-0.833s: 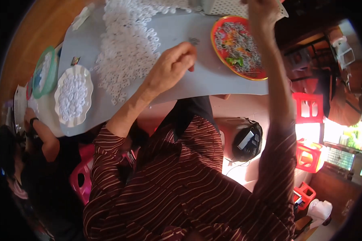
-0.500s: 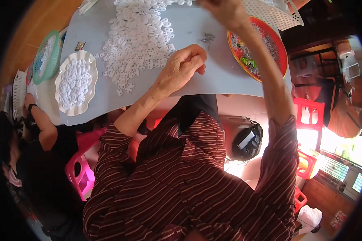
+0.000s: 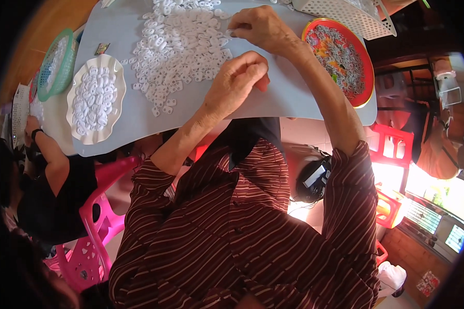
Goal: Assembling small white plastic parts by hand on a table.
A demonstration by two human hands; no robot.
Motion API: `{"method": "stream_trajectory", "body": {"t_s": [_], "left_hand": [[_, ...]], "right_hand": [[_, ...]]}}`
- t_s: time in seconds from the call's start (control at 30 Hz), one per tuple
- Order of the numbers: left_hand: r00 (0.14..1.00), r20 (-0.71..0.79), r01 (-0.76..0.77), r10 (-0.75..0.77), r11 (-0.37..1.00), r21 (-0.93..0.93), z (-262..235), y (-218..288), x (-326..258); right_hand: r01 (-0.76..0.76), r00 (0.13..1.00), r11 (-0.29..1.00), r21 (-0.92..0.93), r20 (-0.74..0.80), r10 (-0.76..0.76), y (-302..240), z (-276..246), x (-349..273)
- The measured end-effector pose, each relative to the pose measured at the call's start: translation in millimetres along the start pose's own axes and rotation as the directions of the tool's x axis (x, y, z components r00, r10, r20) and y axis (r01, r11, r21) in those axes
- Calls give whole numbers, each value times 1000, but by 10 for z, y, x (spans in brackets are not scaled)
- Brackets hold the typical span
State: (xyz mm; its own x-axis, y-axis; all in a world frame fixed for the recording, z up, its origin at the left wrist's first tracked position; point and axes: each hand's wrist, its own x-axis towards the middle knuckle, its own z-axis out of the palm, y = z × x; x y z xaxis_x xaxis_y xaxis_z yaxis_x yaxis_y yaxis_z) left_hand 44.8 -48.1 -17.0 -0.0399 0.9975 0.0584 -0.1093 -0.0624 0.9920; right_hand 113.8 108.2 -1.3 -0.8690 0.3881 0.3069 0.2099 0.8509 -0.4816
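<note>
Pieces: small white plastic rings [image 3: 178,49] heaped on the grey table [image 3: 288,95]; likely light, stiff, easily scattered, best pinched by the rim.
Right hand [image 3: 258,26]: fingers curled at the heap's edge, contents hidden.
Left hand [image 3: 237,82]: fingers closed, hold unclear.

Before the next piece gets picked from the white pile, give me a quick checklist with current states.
1. Loose pile of small white plastic rings within reach on the grey table: ok.
2. Right hand at the pile's edge: ok.
3. Left hand curled on the table; contents: cannot tell.
4. Red round tray with mixed pieces beside the right forearm, fully on the table: ok.
5. White scalloped plate of rings near the table's edge, not overhanging: ok.
</note>
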Motion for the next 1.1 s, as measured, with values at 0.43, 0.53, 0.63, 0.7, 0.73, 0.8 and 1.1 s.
{"method": "stream_trajectory", "body": {"t_s": [0.43,0.53,0.63,0.7,0.73,0.8,1.1], "left_hand": [[983,25,160,-180,790,-592,-251,2,199],[985,-70,101,-157,860,-500,-171,41,155],[994,-93,20,-60,924,-382,-91,61,131],[993,-117,-33,0,961,-276,-64,67,126],[988,-139,-89,66,982,-167,-56,72,124],[989,-132,-81,69,993,-84,-41,86,122],[966,-202,-135,159,983,127,6,-41,34]], "right_hand": [[38,969,977,208,-245,15,-390,-239,-602],[-1,954,955,296,-285,89,-389,-210,-722],[-71,918,891,449,-320,235,-389,-101,-831],[-90,890,840,535,-334,309,-375,-48,-909],[-108,883,803,586,-315,348,-372,-37,-945],[-124,874,763,635,-294,387,-381,-30,-985],[-134,832,599,790,-238,501,-557,106,-1033]]}}
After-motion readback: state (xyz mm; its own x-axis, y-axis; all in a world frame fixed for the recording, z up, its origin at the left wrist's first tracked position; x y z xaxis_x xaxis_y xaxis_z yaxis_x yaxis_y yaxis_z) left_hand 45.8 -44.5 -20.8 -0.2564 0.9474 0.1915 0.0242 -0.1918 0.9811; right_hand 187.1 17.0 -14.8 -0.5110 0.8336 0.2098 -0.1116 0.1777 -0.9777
